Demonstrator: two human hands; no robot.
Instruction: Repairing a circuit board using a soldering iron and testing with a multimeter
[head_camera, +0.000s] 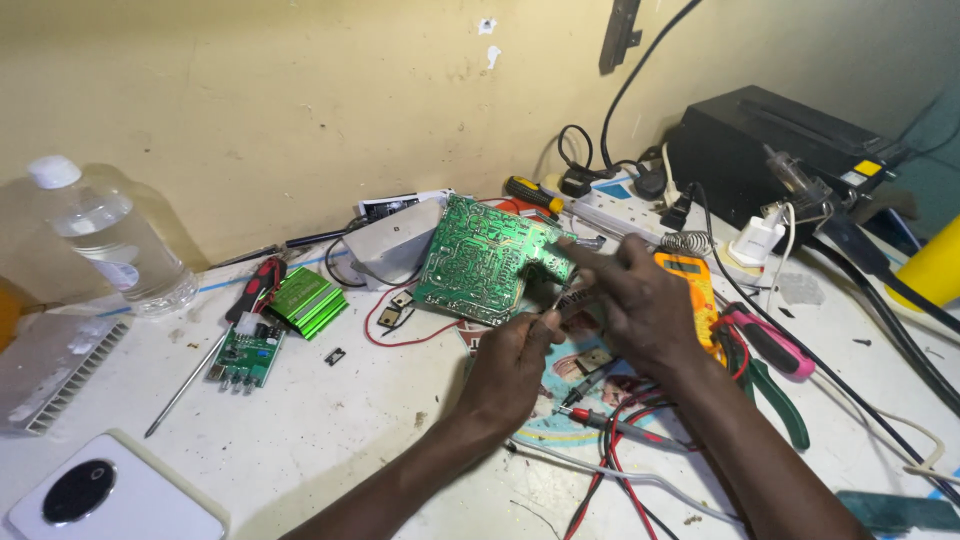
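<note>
A large green circuit board (478, 258) stands tilted on the white workbench (330, 430), solder side facing me. My right hand (630, 300) grips its right edge, the index finger stretched along the board. My left hand (515, 365) is below the board's lower right corner, with its fingertips pinched on a small dark part at the board's bottom edge. Behind my right hand lies an orange multimeter (690, 275). Its red and black probe leads (610, 425) lie across the bench under my wrists.
A small green board (248, 355), a green heat sink (308, 300) and a red-handled screwdriver (250, 290) lie at left. A plastic bottle (105, 235) stands far left. Green-handled pliers (770, 385), a black box (770, 150), a white charger (758, 240) and cables crowd the right.
</note>
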